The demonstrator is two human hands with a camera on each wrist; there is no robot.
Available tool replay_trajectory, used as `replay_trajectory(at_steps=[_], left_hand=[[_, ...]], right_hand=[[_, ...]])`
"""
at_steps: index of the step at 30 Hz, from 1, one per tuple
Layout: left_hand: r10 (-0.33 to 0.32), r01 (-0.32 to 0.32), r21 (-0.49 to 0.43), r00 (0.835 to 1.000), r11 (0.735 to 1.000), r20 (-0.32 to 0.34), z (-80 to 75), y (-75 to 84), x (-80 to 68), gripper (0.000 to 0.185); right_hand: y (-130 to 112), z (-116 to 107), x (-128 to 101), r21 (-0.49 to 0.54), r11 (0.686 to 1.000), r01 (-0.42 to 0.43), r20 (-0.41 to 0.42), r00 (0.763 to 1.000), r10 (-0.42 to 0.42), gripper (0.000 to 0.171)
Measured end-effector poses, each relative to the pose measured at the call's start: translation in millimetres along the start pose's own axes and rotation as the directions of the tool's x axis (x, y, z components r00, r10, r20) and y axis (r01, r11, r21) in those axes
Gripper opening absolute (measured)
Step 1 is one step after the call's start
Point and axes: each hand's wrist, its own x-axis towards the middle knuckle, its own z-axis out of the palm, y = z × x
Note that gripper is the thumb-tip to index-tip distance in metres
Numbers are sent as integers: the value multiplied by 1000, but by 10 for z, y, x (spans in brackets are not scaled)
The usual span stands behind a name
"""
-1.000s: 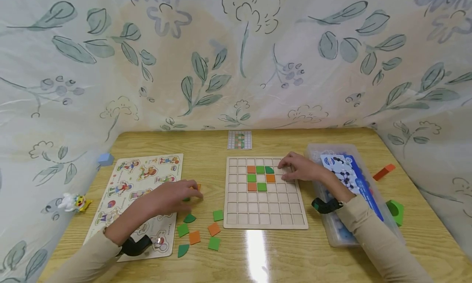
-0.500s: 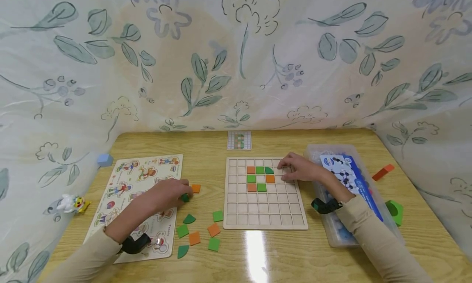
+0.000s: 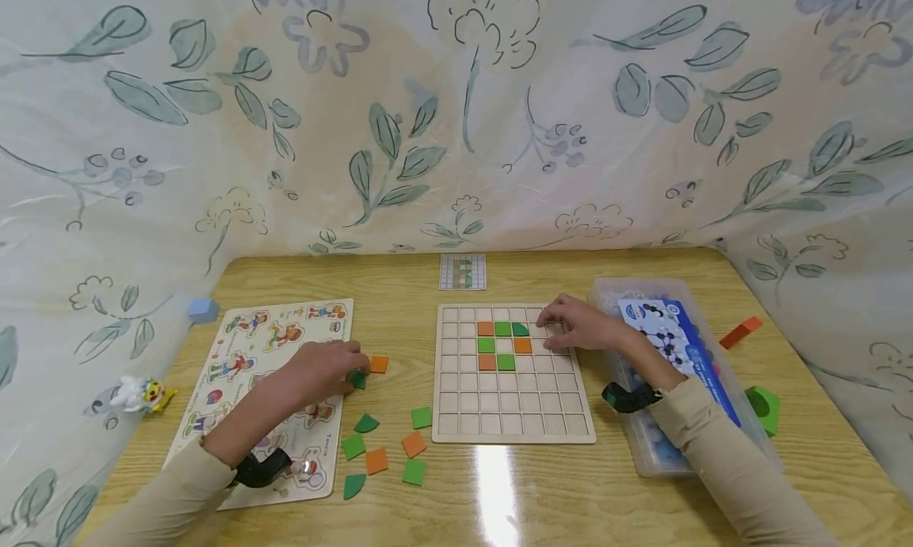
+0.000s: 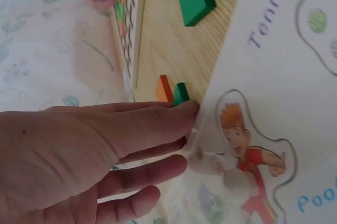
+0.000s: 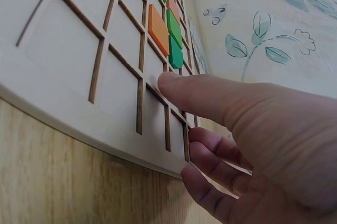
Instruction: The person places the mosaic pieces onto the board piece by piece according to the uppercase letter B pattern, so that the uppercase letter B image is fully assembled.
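Observation:
My left hand [image 3: 324, 370] lies over the right edge of a character puzzle board [image 3: 250, 325]. Its straight fingertips touch a small dark green piece [image 3: 357, 380], which sits beside an orange tile [image 3: 379, 364]. The left wrist view shows the same fingers [image 4: 158, 124] against the green piece [image 4: 180, 93] and the orange tile [image 4: 164, 88]. My right hand [image 3: 579, 329] rests on the upper right of a wooden grid board [image 3: 513, 420], with its index finger [image 5: 200, 95] laid flat on the cells. Several orange and green tiles [image 3: 503, 345] fill cells near the board's top.
Loose green and orange tiles [image 3: 388, 450] lie left of the grid board's front corner. A pattern card [image 3: 463, 271] is behind the board and a clear plastic box [image 3: 606, 293] stands to its right. A blue cube [image 3: 204, 307], a toy figure [image 3: 143, 392] and coloured blocks [image 3: 765, 408] sit at the table's sides.
My left hand has drawn back a little to the left, uncovering the orange tile, and its fingertips now sit on the dark green piece. The right hand has not moved.

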Motion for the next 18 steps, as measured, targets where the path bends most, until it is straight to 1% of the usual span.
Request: replay_trajectory(at_steps=[2, 4, 11, 13, 18], left_hand=[[-16, 16, 1, 1000, 1000, 6, 4, -4, 7, 22], [-17, 17, -7, 1000, 1000, 4, 11, -13, 13, 21], [14, -15, -25, 1000, 1000, -14, 55, -45, 16, 20], [30, -31, -31, 999, 999, -30, 71, -47, 25, 20], [67, -71, -35, 993, 997, -100, 60, -14, 97, 19]], right_hand=[[-3, -2, -3, -1, 1000, -6, 2, 1000, 6, 33], [-5, -4, -4, -3, 1000, -13, 1, 1000, 13, 32], [1, 5, 2, 1, 1000, -14, -7, 1000, 14, 32], [3, 14, 4, 3, 1000, -15, -4, 1000, 15, 32], [18, 23, 3, 2, 1000, -12, -3, 1000, 12, 32]])
